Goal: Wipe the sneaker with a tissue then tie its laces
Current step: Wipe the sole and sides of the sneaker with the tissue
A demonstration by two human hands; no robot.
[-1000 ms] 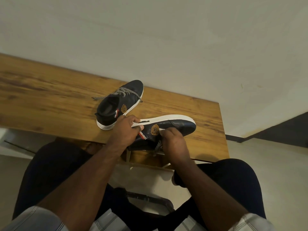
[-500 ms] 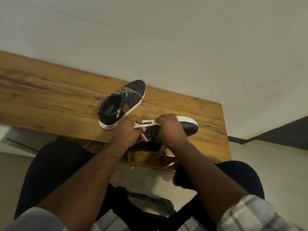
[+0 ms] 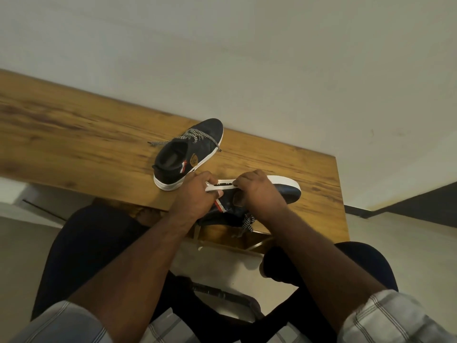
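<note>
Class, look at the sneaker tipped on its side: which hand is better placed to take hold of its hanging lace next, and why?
Probably the right hand. It lies over the tipped sneaker just above the lace hanging off the table edge, while the left hand grips the white sole at the heel, steadying it.
</note>
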